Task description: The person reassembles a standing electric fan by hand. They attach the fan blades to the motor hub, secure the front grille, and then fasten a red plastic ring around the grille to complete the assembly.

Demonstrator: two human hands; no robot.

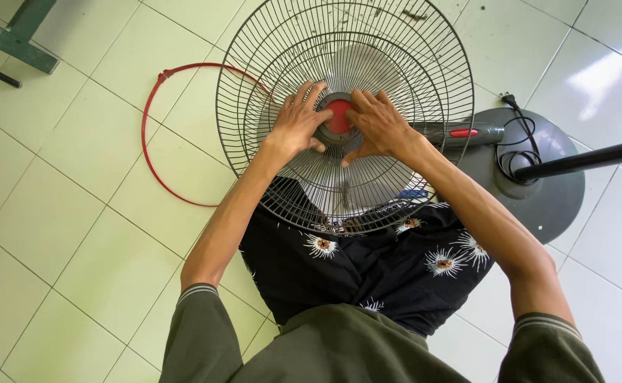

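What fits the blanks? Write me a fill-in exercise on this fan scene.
1. Both hands, left and right, press on the fan's wire ____.
2. The hub cap between the hands is coloured ____.
3. The red ring lies on the tiled ____.
4. The coiled black cord rests on the fan's round grey ____.

Missing words: grille; red; floor; base
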